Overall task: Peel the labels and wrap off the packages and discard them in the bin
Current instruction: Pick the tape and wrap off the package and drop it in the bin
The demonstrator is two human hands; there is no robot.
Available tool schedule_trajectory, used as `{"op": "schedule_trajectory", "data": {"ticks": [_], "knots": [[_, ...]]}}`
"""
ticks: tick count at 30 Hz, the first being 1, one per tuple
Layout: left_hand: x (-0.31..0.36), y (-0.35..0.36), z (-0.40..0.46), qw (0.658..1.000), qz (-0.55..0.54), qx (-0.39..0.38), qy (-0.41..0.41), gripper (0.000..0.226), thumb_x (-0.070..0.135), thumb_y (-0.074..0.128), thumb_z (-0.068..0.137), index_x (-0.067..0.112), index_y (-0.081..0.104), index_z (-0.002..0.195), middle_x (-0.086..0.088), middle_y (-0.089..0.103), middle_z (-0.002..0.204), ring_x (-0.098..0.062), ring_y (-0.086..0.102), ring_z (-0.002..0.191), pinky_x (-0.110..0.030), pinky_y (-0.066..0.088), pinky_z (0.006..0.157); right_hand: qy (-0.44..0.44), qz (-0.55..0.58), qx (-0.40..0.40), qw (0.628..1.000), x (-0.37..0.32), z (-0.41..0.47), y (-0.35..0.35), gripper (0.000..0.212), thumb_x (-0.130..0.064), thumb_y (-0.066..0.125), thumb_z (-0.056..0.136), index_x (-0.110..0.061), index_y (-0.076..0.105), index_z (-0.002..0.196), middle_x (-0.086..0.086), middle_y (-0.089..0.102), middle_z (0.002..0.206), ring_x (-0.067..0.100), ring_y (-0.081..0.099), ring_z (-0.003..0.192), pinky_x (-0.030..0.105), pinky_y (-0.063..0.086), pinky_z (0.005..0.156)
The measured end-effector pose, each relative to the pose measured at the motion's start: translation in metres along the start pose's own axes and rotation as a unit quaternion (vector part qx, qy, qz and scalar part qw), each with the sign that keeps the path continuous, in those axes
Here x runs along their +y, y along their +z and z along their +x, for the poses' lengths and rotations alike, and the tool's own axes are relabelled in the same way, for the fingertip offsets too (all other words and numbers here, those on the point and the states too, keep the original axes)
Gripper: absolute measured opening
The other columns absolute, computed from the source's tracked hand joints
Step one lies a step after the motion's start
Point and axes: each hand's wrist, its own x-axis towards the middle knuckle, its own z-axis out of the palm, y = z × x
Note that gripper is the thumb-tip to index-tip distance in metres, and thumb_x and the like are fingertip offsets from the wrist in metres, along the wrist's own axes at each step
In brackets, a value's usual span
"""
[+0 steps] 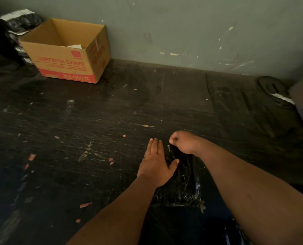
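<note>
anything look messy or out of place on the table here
Yes: small red and pale scraps lie scattered over the dark table instead of in the cardboard box. The wall behind is scuffed.

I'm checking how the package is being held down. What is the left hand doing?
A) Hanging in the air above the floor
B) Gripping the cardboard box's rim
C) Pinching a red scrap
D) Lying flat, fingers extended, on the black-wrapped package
D: the left hand lies flat with fingers extended on the black-wrapped package, while the right hand pinches its far edge.
</note>
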Motion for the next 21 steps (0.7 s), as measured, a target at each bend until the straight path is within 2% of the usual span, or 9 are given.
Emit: {"op": "schedule_trajectory", "data": {"ticks": [5, 8, 10, 13, 15, 17, 21], "knots": [[0.0, 0.0, 0.0, 1.0, -0.002, -0.002, -0.002, 0.097, 0.071, 0.03, 0.098, 0.007, -0.006, 0.162, -0.008, -0.011, 0.171, -0.02, -0.02, 0.155, -0.037, -0.004, 0.125, -0.014, -0.058, -0.024, 0.998, -0.008, 0.001, 0.004, 0.022, -0.017, 0.05, 0.1, -0.017, 0.07, 0.109, -0.002, 0.065, 0.101, 0.014, 0.06, 0.096, 0.028, 0.042, 0.079], [0.001, -0.002, 0.0, 1.0, -0.002, -0.001, -0.003, 0.097, 0.07, 0.031, 0.099, 0.006, -0.005, 0.162, -0.009, -0.01, 0.171, -0.02, -0.019, 0.155, -0.037, -0.004, 0.125, -0.023, -0.112, -0.035, 0.993, -0.015, 0.0, 0.005, 0.025, -0.012, 0.047, 0.098, -0.01, 0.071, 0.105, 0.01, 0.069, 0.104, 0.021, 0.061, 0.091, 0.031, 0.045, 0.076], [0.001, -0.002, -0.001, 1.0, -0.003, -0.002, -0.003, 0.097, 0.07, 0.031, 0.099, 0.007, -0.005, 0.162, -0.008, -0.011, 0.171, -0.02, -0.019, 0.155, -0.037, -0.003, 0.126, -0.029, -0.13, -0.044, 0.99, -0.016, -0.004, 0.003, 0.025, -0.012, 0.046, 0.099, -0.009, 0.069, 0.109, 0.012, 0.067, 0.108, 0.025, 0.061, 0.096, 0.032, 0.045, 0.077], [0.0, -0.001, 0.0, 1.0, -0.006, -0.003, -0.006, 0.097, 0.071, 0.031, 0.098, 0.008, -0.006, 0.162, -0.007, -0.012, 0.171, -0.019, -0.02, 0.155, -0.038, -0.001, 0.125, -0.032, -0.101, -0.057, 0.993, -0.011, -0.006, -0.003, 0.021, -0.02, 0.049, 0.101, -0.017, 0.067, 0.11, 0.003, 0.065, 0.107, 0.02, 0.059, 0.101, 0.03, 0.043, 0.079], [0.0, 0.0, 0.0, 1.0, -0.009, -0.003, -0.005, 0.097, 0.071, 0.031, 0.098, 0.008, -0.006, 0.162, -0.007, -0.012, 0.171, -0.02, -0.02, 0.155, -0.037, -0.001, 0.125, -0.025, -0.058, -0.042, 0.997, -0.005, -0.006, -0.005, 0.021, -0.026, 0.05, 0.101, -0.021, 0.067, 0.111, -0.001, 0.065, 0.108, 0.016, 0.059, 0.103, 0.032, 0.045, 0.086], [0.0, 0.0, 0.0, 1.0, -0.008, -0.001, -0.004, 0.098, 0.071, 0.032, 0.098, 0.008, -0.006, 0.162, -0.007, -0.012, 0.171, -0.02, -0.02, 0.155, -0.037, -0.002, 0.125, -0.03, -0.03, -0.022, 0.999, 0.0, -0.006, -0.003, 0.02, -0.028, 0.051, 0.101, -0.022, 0.066, 0.112, -0.002, 0.065, 0.109, 0.014, 0.059, 0.103, 0.031, 0.044, 0.086], [-0.001, 0.0, 0.0, 1.0, -0.012, -0.002, -0.004, 0.098, 0.071, 0.032, 0.098, 0.008, -0.006, 0.162, -0.007, -0.012, 0.171, -0.019, -0.02, 0.155, -0.038, -0.002, 0.126, -0.081, -0.07, 0.003, 0.994, 0.009, -0.012, 0.004, 0.017, -0.027, 0.055, 0.099, -0.026, 0.065, 0.112, -0.007, 0.06, 0.109, 0.01, 0.057, 0.101, 0.03, 0.046, 0.088]]}}
